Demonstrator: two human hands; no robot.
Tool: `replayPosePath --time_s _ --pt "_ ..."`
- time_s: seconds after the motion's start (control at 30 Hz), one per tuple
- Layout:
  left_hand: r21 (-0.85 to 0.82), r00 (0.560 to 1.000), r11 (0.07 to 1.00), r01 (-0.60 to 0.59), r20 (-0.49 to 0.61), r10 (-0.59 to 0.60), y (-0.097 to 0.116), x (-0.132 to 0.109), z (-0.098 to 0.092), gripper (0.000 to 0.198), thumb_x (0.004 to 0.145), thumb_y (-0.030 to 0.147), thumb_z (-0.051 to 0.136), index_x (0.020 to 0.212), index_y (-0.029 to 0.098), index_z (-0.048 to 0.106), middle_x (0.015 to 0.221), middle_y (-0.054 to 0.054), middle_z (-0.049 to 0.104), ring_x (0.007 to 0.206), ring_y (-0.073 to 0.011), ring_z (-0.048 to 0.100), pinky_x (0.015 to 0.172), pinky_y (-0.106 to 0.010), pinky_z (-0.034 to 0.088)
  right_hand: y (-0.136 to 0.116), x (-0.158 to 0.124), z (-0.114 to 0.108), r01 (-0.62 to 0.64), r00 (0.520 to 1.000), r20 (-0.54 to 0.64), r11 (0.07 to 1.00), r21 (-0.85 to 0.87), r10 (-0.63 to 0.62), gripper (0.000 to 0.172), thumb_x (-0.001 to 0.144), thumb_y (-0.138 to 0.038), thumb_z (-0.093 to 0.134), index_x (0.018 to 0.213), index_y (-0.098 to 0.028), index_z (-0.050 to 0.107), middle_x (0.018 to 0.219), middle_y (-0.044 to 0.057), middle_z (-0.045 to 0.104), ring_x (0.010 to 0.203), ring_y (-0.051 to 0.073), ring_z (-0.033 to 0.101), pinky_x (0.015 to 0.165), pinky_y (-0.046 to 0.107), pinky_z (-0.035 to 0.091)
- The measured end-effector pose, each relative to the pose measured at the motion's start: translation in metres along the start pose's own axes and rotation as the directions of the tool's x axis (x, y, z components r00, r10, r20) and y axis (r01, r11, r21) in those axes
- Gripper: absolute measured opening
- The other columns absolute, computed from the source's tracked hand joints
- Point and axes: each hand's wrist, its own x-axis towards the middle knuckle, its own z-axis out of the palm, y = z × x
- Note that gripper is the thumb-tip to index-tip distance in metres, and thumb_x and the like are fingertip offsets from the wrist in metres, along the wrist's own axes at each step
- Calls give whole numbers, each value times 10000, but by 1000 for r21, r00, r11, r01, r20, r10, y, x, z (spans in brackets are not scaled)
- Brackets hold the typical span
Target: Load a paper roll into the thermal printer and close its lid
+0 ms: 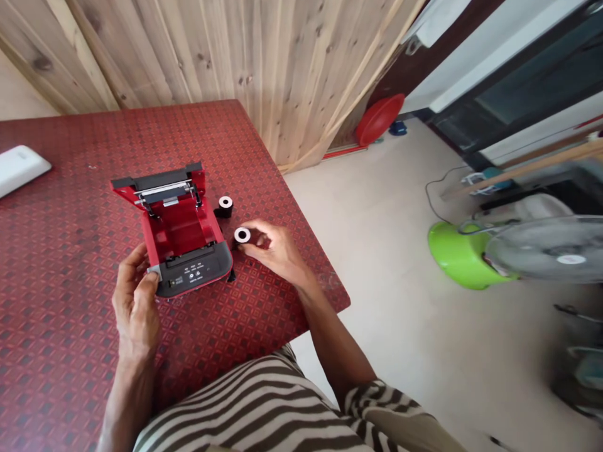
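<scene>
Looking down on a table (pixel 70 351) covered in red diamond-pattern cloth, filling the left half of the view and backing onto a wood-panel wall (pixel 282 63). Noting a green-based fan (pixel 459 254) standing on the floor well off to the right, blurring at the head.

Working on a small red printer (pixel 181 232) sitting mid-table, with lid tilting back open and grey control panel facing the person.

Bracing the printer's near-left corner with the left hand (pixel 136 301), pressing the thumb on the grey front edge and curling the fingers against the side.

Pinching a black roll (pixel 242 235) with a white core in the right hand (pixel 273 248), closing thumb and fingertips around it, holding it low at the cloth just beside the printer's near-right corner. Not resolving whether it is touching the printer.

Spotting a second roll (pixel 225 205), same type, standing on end just beside the printer's right wall, clear of both hands.

Also seeing a white device (pixel 21 168) lying flat at the far-left edge.
</scene>
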Motion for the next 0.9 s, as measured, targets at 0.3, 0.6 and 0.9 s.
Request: replayPosePath --time_s 0.3,0.6,0.9 --pt "-37 997 999 2 -78 -5 3 -1 6 582 987 538 690 1493 250 695 1371 -73 761 1244 -316 689 1080 -452 551 11 4 -19 -4 983 185 999 32 -2 428 948 -142 770 1366 -229 740 1260 77 853 1050 203 831 915 378 672" --pt "-59 999 998 10 -44 -13 -6 -2 -1 509 1029 493 688 1495 287 692 1405 -67 740 1264 -275 673 1114 -398 508 28 79 14 -28 999 32 999 26 27 387 889 -123 829 1264 -208 781 1314 103 834 1217 234 787 1073 448 623" --pt "-46 1000 999 15 -25 -16 -2 -5 2 527 1036 487 657 1514 266 670 1449 -86 732 1326 -301 676 1136 -411 522 -38 61 -37 164 953 228 971 175 -202 411 982 -412 821 1345 -237 744 1236 40 801 1007 186 752 896 355 621"
